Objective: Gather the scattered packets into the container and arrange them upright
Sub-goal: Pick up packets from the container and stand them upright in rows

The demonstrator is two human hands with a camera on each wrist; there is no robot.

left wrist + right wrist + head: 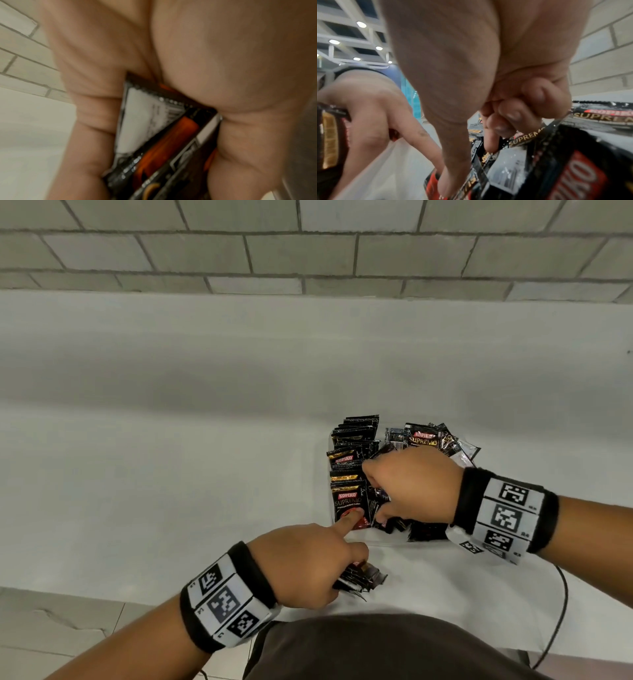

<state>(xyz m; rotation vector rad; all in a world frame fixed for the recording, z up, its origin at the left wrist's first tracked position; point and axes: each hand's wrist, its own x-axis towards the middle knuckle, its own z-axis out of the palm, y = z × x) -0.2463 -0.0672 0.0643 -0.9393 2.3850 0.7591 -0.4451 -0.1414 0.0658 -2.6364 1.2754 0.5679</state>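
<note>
A clear container (pixel 377 540) on the white table holds black Kopiko packets. A row of packets (pixel 349 470) stands upright along its left side; others (pixel 428 436) lie loose at the back right. My right hand (pixel 411 484) is inside the container, thumb and curled fingers pinching one packet (pixel 479 169) among the loose ones. My left hand (pixel 308 563) hovers just in front of the container and grips a small bundle of packets (pixel 363 577) (pixel 154 135) in its palm. Its index finger (pixel 349 517) stretches out and touches the front upright packet (pixel 347 501).
The table (pixel 171 474) stretches left and back to a grey tiled wall (pixel 308 251). A black cable (pixel 561 611) runs over the table's near edge at the right. My dark clothing (pixel 376 645) is close to that edge.
</note>
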